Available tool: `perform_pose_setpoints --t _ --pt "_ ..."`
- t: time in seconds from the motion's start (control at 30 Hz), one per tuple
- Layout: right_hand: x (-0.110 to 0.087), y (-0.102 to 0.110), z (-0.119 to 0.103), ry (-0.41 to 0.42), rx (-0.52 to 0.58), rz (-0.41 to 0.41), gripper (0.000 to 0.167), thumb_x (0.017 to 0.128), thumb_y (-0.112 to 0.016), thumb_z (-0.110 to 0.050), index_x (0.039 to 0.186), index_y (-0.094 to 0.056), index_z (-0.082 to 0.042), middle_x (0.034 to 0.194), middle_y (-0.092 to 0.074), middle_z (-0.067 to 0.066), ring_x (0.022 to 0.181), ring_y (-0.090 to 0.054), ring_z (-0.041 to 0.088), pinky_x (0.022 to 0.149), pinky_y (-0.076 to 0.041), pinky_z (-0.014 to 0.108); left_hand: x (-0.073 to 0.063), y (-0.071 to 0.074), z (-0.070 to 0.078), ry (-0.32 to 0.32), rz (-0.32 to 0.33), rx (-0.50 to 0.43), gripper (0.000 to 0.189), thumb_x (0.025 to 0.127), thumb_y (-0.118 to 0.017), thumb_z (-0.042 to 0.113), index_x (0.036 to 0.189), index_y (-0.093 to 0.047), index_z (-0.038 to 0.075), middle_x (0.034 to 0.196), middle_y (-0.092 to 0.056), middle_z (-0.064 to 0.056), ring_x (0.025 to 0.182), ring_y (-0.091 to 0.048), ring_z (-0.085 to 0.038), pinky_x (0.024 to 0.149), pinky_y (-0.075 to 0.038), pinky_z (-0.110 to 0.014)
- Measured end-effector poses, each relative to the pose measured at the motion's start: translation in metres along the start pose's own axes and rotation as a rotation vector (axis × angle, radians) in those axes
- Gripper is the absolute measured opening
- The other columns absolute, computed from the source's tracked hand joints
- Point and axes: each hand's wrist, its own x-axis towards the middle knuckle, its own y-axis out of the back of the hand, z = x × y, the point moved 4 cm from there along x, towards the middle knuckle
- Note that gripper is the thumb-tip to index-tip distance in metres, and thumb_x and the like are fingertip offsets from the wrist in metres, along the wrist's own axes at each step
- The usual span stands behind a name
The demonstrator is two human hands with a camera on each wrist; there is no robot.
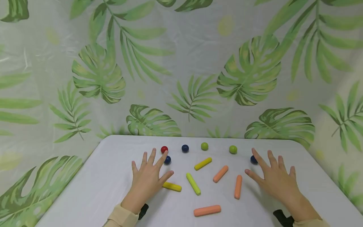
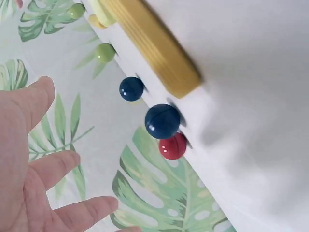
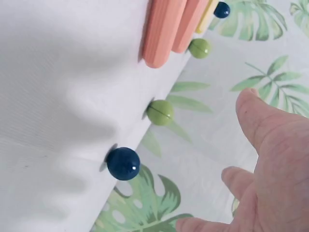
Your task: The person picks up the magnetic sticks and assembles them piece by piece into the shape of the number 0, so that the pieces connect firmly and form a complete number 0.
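My left hand [image 1: 147, 178] hovers over the white table with its fingers spread, holding nothing. Beneath its thumb lies a yellow ridged stick [image 1: 173, 187], partly hidden. Just beyond its fingertips are a glossy red ball [image 1: 164, 149] and a dark blue ball [image 1: 167, 160]. On the other side my right hand [image 1: 279, 181] is also spread above the tabletop, with nothing in it. Near its index finger sits another dark blue ball [image 1: 253, 160], partly covered in the head view but whole in the right wrist view [image 3: 123, 163]. An orange stick [image 1: 238, 187] lies left of that hand.
Between the hands lie a second yellow stick [image 1: 203, 164], a yellow-green stick [image 1: 193, 183] and two more orange sticks, one far [image 1: 220, 174] and one near [image 1: 207, 210]. Along the back are a blue ball [image 1: 185, 148] and two green balls, left [image 1: 204, 146] and right [image 1: 233, 149].
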Motion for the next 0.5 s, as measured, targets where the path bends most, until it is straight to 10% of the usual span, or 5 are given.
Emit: perform_pose_setpoints --t 0.23,0.5 --pt "0.020 0.013 -0.010 0.088 0.015 0.061 0.083 0.104 -0.059 -0.063 0.168 -0.035 -0.016 0.152 -0.047 0.044 0.124 -0.057 0.068 0.084 -0.053 0.076 0.016 0.007 0.021 -0.134 0.059 -0.039 0.065 0.098 -0.075 0.053 0.152 -0.061 0.019 0.144 -0.067 -0.017 0.129 -0.066 -0.042 0.110 -0.048 -0.069" --pt "0.050 0.012 -0.024 0.154 0.096 0.023 0.071 0.105 -0.067 -0.044 0.160 -0.046 -0.004 0.132 -0.062 0.041 0.112 -0.067 0.057 0.079 -0.058 0.064 0.037 -0.008 0.037 -0.193 -0.028 -0.159 0.052 0.097 -0.080 0.043 0.137 -0.071 0.011 0.122 -0.076 -0.012 0.106 -0.073 -0.029 0.091 -0.060 -0.053"
